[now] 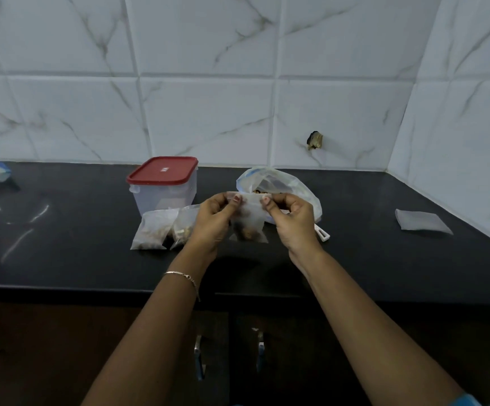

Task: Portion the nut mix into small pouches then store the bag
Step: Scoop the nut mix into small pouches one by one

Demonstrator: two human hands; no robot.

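— Where's the pouch?
— I see the small pouch (pixel 248 221) above the counter (pixel 369 259), nuts at its bottom. My left hand (pixel 213 221) and right hand (pixel 292 221) each pinch its top edge.
— Around it?
— Nut mix bag (pixel 278 183) just behind at one o'clock; filled pouches (pixel 151 230) at nine; red-lidded container (pixel 163 186) at ten.

A red-lidded tub (pixel 164 192) stands on the black counter (pixel 355 253) — marbled wall tiles (pixel 208 112) behind (one bears a dark blotch).
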